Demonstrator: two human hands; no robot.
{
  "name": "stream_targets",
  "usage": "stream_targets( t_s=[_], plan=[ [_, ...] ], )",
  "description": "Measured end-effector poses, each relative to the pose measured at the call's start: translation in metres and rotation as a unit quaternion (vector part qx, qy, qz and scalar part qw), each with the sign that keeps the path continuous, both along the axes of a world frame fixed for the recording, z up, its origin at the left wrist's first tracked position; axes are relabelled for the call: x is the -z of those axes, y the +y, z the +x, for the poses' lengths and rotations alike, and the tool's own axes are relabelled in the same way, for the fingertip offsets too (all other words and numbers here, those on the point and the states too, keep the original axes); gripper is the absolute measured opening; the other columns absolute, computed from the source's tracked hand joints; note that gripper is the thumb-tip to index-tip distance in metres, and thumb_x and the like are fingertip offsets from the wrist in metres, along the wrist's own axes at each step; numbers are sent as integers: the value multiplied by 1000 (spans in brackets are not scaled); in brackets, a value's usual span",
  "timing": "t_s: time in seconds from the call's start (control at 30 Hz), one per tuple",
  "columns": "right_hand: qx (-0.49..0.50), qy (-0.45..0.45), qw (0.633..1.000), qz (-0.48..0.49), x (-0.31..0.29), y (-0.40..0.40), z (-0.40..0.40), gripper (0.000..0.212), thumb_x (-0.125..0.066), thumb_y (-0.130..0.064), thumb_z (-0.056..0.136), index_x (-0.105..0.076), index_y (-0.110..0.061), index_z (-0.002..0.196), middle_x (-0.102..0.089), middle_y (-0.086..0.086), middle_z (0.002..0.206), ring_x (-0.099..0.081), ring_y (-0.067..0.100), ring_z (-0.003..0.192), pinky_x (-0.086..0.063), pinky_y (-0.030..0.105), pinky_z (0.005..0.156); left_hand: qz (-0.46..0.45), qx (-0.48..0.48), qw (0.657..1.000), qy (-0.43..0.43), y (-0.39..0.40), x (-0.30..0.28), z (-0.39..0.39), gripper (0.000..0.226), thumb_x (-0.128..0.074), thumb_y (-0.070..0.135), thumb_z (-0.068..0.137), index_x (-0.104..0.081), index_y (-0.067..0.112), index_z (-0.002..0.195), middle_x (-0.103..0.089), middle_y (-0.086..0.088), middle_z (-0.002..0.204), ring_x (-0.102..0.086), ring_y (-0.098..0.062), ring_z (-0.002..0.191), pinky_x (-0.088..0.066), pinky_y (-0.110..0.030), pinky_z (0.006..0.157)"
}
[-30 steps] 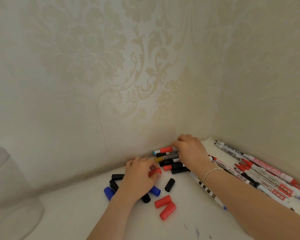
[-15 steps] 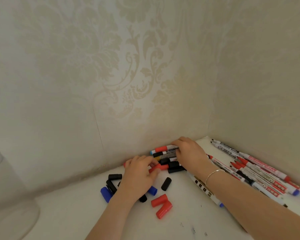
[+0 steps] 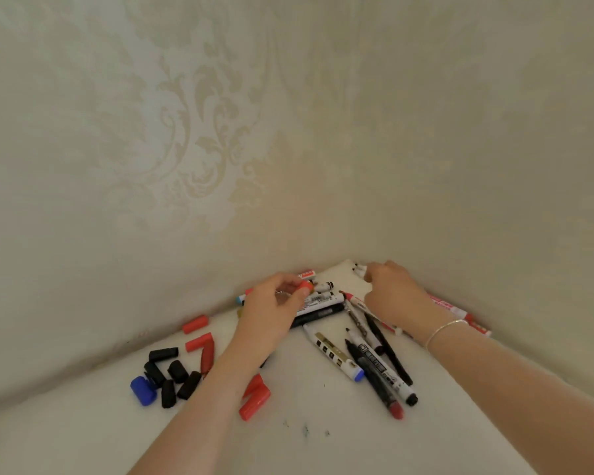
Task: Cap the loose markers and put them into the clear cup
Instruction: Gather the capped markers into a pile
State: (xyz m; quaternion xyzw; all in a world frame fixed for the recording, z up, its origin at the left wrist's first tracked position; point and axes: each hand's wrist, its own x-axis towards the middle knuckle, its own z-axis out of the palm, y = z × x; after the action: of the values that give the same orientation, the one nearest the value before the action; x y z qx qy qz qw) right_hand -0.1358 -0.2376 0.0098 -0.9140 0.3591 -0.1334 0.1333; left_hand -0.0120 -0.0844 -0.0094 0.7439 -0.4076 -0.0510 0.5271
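Your biggest exposure is the table (image 3: 323, 450) itself, tucked into a papered corner, with the clear cup nowhere in view; you have to carry every capped marker out of this frame, and a blind reach invites knocking the cup over or missing it.

Next, the heap of markers (image 3: 323, 305) lies jammed against the wall at the corner, with more fanned out toward you, among them a black marker (image 3: 379, 368) with a red end and a white marker (image 3: 336, 354) with a blue end. Several bare tips point across the white surface, which already carries a few small dark specks near the front edge. Drag a bare tip and you probably add another.

Your left hand (image 3: 271, 313) hovers over the heap with the thumb and fingertips pinched on a red cap (image 3: 305, 287). Press it on a black or blue marker and you have a mismatch to undo. Your right hand (image 3: 391, 293) reaches into the far corner, fingers curled around the ends of the markers there; whether it actually grips one, I cannot tell. Pull one from under the others and the rest may roll.

Smallest of all are the loose caps: black caps (image 3: 172, 375) clustered at the left beside a blue cap (image 3: 143, 390), red caps (image 3: 199, 341) near the wall, and more under your left forearm. A sweep of that forearm could scatter them off the edge.
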Motion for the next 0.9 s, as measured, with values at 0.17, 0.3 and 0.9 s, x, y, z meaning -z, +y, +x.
stream_targets(
  t_s=[0.17, 0.3, 0.9],
  plan=[
    [21, 38, 998, 51, 3, -17, -26, 28, -54, -12, 87, -62, -10, 114, -59, 11, 119, -57, 25, 106, -47, 29, 84, 10, 6, 1000, 23, -15, 7, -11, 3, -67, 26, 88, -67, 30, 89, -69, 8, 89, -67, -12, 88, -51, -26, 83],
    [18, 26, 999, 31, 15, -18, -23, 26, -59, -21, 85, -68, -10, 106, -65, 9, 112, -61, 25, 101, -50, 31, 83, 13, 3, 999, 38, -23, 8, -20, 2, -66, 26, 88, -67, 27, 90, -69, 9, 88, -68, -9, 85, -50, -20, 79],
    [70, -150, 984, 63, 12, -25, -2, 12, -58, -23, 85, -66, -16, 89, -66, 3, 84, -62, 23, 81, -46, 33, 79, -4, 5, 997, 80, -23, 18, -12, 8, -69, 26, 86, -67, 32, 91, -71, 13, 91, -66, 0, 89, -51, -22, 84]
  ],
)
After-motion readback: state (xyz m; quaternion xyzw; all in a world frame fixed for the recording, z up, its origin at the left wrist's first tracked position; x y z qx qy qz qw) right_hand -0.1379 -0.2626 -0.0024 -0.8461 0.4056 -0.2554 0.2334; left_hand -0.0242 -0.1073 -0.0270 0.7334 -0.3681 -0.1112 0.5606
